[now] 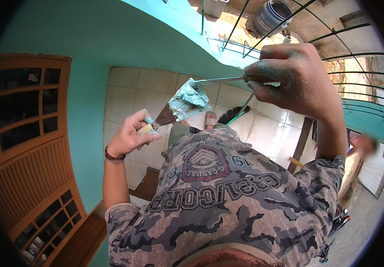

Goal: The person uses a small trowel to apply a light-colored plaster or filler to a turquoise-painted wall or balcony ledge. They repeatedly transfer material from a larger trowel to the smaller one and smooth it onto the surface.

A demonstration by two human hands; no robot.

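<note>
Where the two tools meet, a lump of teal paste (189, 99) sits on the blade of a scraper (165, 116) gripped in the left hand (132, 133). From that hand the lump lies forward and to the right; from the right hand (287, 73) it lies to the left and somewhat nearer the body. Measured from mid-hand, the left is the nearer; from the fingertips, the two gaps look alike.

The scraper's long axis runs obliquely, from its pale handle (146, 129) in the left fingers forward and rightward under the lump. The right hand pinches a second flat blade (221, 80), coated in teal; its handle is hidden by the hand. This blade extends leftward, nearly level across the view, its far end appearing to touch the lump's forward edge. In the inspector's judgement, any transfer between the blades depends on that crossing angle and on the scraper remaining level enough to bear the load.

Teal specks mark the right hand. Beneath the tools lies a tiled floor (156, 82); the teal wall (178, 26) stands forward of them.
</note>
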